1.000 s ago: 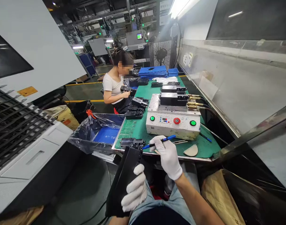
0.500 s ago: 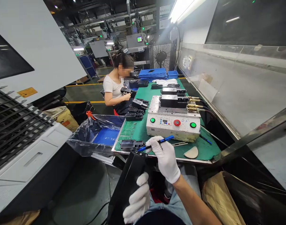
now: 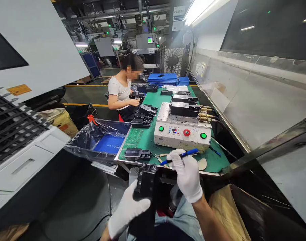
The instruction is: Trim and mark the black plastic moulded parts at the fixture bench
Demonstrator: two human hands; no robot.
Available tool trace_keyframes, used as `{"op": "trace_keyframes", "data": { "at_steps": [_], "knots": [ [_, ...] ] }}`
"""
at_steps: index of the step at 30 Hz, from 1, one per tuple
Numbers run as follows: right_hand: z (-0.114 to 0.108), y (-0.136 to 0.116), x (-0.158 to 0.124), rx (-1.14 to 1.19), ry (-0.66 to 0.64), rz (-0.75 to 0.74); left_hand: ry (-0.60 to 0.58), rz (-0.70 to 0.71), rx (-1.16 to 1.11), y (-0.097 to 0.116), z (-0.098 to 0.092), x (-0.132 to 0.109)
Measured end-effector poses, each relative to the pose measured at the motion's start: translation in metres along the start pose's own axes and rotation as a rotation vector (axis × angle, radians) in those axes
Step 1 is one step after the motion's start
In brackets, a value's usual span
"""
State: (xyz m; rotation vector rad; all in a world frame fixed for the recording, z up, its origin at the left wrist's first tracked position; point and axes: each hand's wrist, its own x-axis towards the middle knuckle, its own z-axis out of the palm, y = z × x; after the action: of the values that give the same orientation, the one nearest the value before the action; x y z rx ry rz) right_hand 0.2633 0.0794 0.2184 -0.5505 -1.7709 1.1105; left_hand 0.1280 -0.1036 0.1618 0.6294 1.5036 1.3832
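Note:
My left hand [image 3: 128,209], in a white glove, grips a long black plastic housing [image 3: 146,194] from its left side. The housing is over my lap, its end with the small round bosses pointing at the bench. In my gloved right hand [image 3: 189,175] is a blue pen-like tool [image 3: 181,156], its tip toward the left, apart from the housing. Beyond it, pliers with pale handles [image 3: 160,158] lie at the front edge of the green bench [image 3: 140,142]. Another black housing [image 3: 137,154] rests there to their left.
A white control box [image 3: 181,135] with lit green buttons carries black housings on top. Several more housings [image 3: 140,123] line the bench's left side. A plastic-lined blue bin [image 3: 109,144] stands left. A co-worker [image 3: 120,93] sits beyond, holding a black part.
The housing has turned more upright, and my left hand now holds it from the left side. My right hand has moved right with the blue tool, away from the housing's end.

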Motion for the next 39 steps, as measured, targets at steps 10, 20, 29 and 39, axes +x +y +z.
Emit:
{"op": "trace_keyframes", "data": {
  "at_steps": [10,20,29,39],
  "knots": [
    [-0.001,0.005,0.004,-0.224,0.037,-0.164,-0.011,0.019,0.278,0.032,0.018,0.000],
    [0.018,0.001,0.005,-0.048,-0.102,-0.028,0.016,0.053,0.337,0.031,0.031,0.002],
    [0.015,0.001,-0.001,-0.035,-0.069,-0.062,-0.007,0.050,0.309,0.031,0.028,0.004],
    [0.018,0.001,-0.006,-0.230,-0.177,-0.258,0.004,0.104,0.320,0.012,0.022,0.015]
  ]
}}
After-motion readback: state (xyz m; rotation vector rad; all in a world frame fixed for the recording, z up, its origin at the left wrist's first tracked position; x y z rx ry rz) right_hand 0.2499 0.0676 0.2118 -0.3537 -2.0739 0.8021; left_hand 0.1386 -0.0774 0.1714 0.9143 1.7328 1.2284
